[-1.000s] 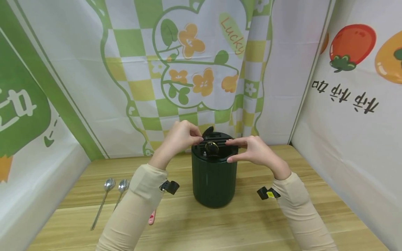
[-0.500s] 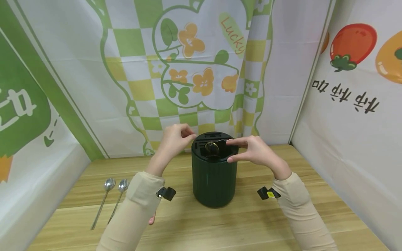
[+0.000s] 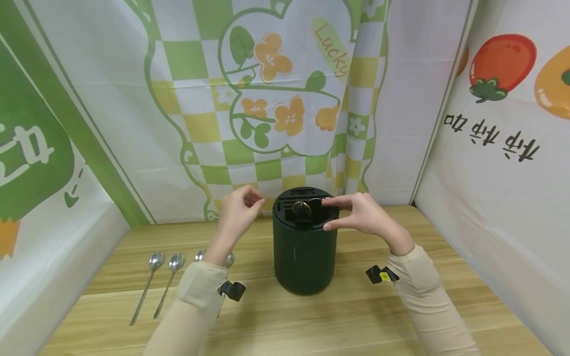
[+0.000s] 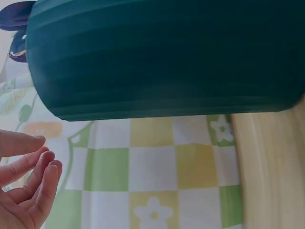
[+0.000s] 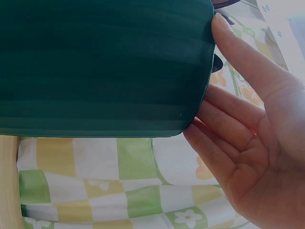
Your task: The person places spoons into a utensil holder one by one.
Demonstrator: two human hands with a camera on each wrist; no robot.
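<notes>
A dark green ribbed utensil holder (image 3: 305, 257) with a black slotted top stands upright on the table. Out of its front opening show the rounded dark heads of two utensils, one a gold-edged head (image 3: 301, 211). My right hand (image 3: 362, 212) touches the rim at its right side, thumb in front and fingers farther back, all fairly straight. To the left of the holder, my left hand (image 3: 238, 207) hangs in the air with loosely bent fingers and holds nothing. In the left wrist view, a gap separates its fingertips (image 4: 44, 157) from the holder.
Several metal spoons lie on the wooden table (image 3: 285, 326) at the left, among them an outer spoon (image 3: 153, 269) and a neighbouring spoon (image 3: 173, 272); my left forearm partly covers others. A printed cloth (image 3: 267, 168) hangs behind the holder.
A black utensil part upright by my left fingers a second ago has dropped lower into the holder. My left hand has let go and moved left and down; my right hand stays at the rim.
</notes>
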